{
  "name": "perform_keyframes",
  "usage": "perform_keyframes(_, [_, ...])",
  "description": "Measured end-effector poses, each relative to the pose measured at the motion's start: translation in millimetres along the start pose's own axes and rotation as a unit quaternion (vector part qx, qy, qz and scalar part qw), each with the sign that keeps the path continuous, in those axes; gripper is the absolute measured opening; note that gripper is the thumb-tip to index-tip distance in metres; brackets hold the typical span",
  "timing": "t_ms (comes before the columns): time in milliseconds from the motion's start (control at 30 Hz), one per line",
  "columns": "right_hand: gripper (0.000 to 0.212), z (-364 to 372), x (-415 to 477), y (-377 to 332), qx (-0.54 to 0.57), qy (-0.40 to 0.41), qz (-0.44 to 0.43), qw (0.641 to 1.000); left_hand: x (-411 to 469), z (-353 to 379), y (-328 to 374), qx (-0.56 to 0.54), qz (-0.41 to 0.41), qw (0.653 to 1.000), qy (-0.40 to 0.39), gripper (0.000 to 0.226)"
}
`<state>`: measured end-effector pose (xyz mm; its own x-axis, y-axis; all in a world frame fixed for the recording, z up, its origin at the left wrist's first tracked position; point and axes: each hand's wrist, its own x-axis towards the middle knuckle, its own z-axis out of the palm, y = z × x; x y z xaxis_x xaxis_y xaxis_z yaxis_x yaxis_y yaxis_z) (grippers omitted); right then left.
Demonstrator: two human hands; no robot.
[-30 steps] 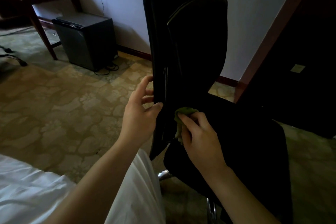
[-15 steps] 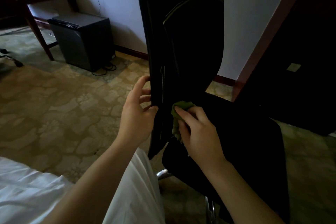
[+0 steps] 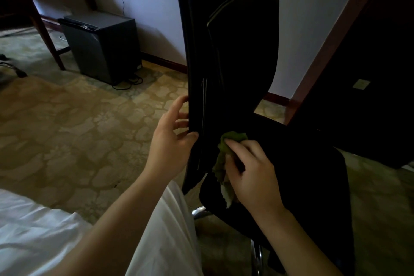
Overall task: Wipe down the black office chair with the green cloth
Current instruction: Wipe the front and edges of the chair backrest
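Note:
The black office chair stands in front of me, its tall backrest upright and its seat spreading to the right. My left hand grips the backrest's left edge near its lower end, thumb on the front and fingers behind. My right hand holds the crumpled green cloth and presses it into the crease where the backrest meets the seat. Part of the cloth hangs below my fingers.
A dark box-shaped cabinet sits by the wall at the back left with cables beside it. A wooden table leg stands further left. White bedding lies at the lower left. A dark wooden door frame rises on the right. Patterned carpet covers the floor.
My right hand with the cloth has shifted slightly along the crease at the base of the backrest. The left hand keeps its grip on the backrest edge.

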<state>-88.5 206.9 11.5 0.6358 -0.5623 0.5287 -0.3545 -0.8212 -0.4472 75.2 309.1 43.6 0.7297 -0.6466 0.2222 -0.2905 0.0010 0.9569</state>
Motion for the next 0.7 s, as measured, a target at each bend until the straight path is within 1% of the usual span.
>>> perform_keyframes(67, [0.037, -0.5, 6.8, -0.4, -0.004, 0.018, -0.025, 1.000, -0.6, 1.6, -2.1, 0.005, -0.001, 1.000, 0.006, 0.074])
perform_keyframes(200, [0.038, 3.3, 20.9, -2.1, 0.017, 0.022, -0.049, 0.998, 0.0, 1.7, -4.1, -0.002, -0.004, 1.000, 0.008, 0.071])
perform_keyframes(333, [0.046, 9.7, 17.1, -5.5, 0.033, 0.006, -0.036, 0.999, 1.0, 1.8, -4.8, -0.001, -0.009, 1.000, 0.010, 0.072])
perform_keyframes(433, [0.047, 14.6, 12.5, -2.8, 0.037, -0.010, -0.021, 0.999, 1.5, 3.4, -3.6, 0.004, -0.007, 1.000, 0.013, 0.070])
perform_keyframes(500, [0.045, 16.9, 12.1, -2.3, 0.055, -0.002, -0.007, 0.998, 2.3, 3.7, -3.5, 0.003, -0.007, 1.000, 0.012, 0.068])
perform_keyframes(567, [0.041, 19.5, 13.8, -4.9, 0.061, 0.026, 0.003, 0.998, 2.1, 4.0, -2.9, 0.005, -0.006, 1.000, 0.012, 0.069])
perform_keyframes(700, [0.030, 28.8, 23.3, -15.0, 0.023, 0.073, 0.029, 0.997, 1.3, 4.5, -1.1, 0.010, -0.002, 1.000, 0.014, 0.071])
